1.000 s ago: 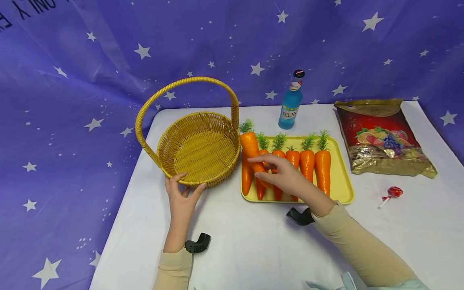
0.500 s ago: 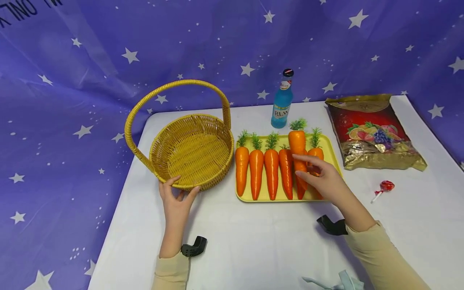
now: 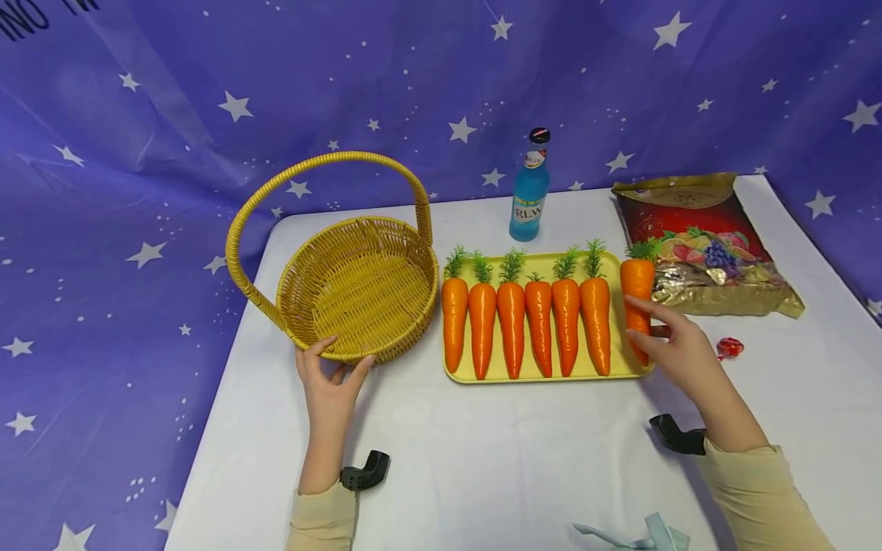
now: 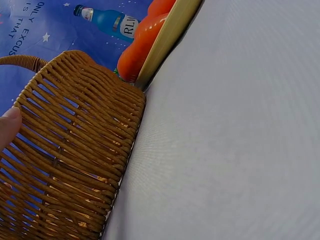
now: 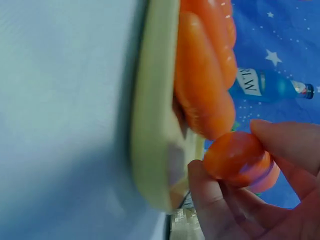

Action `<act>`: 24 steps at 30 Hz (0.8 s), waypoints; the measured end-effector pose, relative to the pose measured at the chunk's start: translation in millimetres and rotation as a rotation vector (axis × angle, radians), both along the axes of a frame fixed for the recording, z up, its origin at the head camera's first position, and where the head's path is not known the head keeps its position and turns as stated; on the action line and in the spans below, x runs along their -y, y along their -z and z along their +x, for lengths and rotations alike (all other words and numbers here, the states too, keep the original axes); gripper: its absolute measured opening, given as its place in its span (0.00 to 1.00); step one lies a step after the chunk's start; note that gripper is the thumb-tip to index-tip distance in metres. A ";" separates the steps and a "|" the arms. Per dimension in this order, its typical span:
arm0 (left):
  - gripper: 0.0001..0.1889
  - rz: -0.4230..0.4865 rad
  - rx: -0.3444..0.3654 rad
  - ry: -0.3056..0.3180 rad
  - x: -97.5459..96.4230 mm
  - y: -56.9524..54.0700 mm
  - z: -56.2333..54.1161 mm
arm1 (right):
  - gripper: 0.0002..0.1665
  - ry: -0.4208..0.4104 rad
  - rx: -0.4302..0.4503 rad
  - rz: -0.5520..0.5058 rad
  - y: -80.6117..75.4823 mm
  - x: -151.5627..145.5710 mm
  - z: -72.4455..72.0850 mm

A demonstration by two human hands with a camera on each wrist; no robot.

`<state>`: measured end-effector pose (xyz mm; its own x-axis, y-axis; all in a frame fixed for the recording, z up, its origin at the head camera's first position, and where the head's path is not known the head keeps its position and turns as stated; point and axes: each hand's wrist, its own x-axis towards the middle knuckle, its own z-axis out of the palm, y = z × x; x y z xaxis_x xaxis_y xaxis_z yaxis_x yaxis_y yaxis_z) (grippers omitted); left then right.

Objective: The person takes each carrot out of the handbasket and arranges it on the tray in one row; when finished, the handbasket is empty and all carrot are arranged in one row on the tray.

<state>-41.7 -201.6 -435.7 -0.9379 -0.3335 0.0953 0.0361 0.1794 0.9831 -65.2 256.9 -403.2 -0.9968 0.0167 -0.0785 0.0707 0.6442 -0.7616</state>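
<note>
My right hand (image 3: 678, 348) grips a carrot (image 3: 637, 279) with a green top above the right end of the yellow tray (image 3: 524, 375). In the right wrist view, thumb and fingers pinch that carrot (image 5: 237, 157) just beyond the tray's edge. Several more carrots lie side by side on the tray, such as the nearest one (image 3: 596, 325), tips toward me. At the left, my left hand (image 3: 329, 394) holds the near rim of the woven basket (image 3: 406, 348), whose inside is bare. The left wrist view shows its thumb (image 4: 10, 127) against the basket's wall.
A blue bottle (image 3: 529, 195) stands behind the tray. To the right lies a red and gold bag (image 3: 710, 245), with a red-wrapped lollipop (image 3: 730, 347) in front of it. Pale blue fabric (image 3: 654, 536) shows at the bottom edge. A starry purple cloth hangs behind the table.
The right hand has set a carrot down at the tray's left, moved right, and now holds the rightmost carrot. The left hand stays on the basket rim. The view has shifted slightly.
</note>
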 end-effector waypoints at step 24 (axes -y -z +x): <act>0.34 0.010 -0.021 0.019 -4.9 -12.1 3.6 | 0.31 -0.024 -0.041 0.425 11.3 26.4 -6.6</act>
<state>-38.2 -196.7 -423.6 -0.9418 -0.3168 0.1122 0.0605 0.1686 0.9838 -71.8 230.5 -414.5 -0.9994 0.0160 -0.0300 0.0273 0.9026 -0.4295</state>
